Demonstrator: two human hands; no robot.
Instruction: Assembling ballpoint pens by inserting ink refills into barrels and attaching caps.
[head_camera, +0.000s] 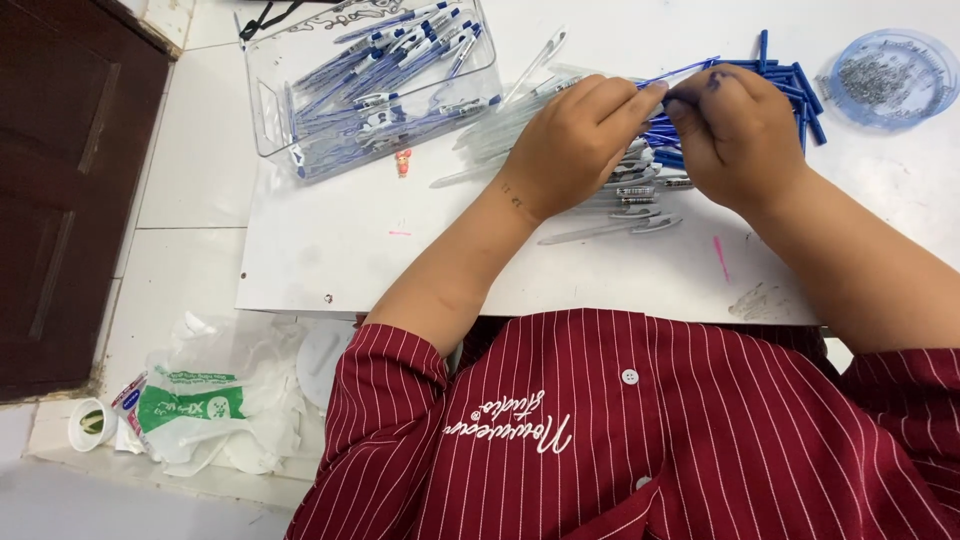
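My left hand (580, 140) and my right hand (735, 135) meet fingertip to fingertip over the white board (340, 240). Between them they pinch a thin blue pen refill (680, 72) that sticks out up and to the right. Under both hands lies a heap of clear pen barrels (610, 228). Blue pen caps (790, 80) are piled just beyond my right hand. My right thumb carries a blue ink smudge.
A clear plastic box (275, 120) with several assembled blue pens stands at the back left. A round clear lid with small metal springs (888, 78) sits at the back right. Plastic bags (200, 405) and a small cup (90, 422) lie on the tiled floor at left, beside a dark wooden door (60, 180).
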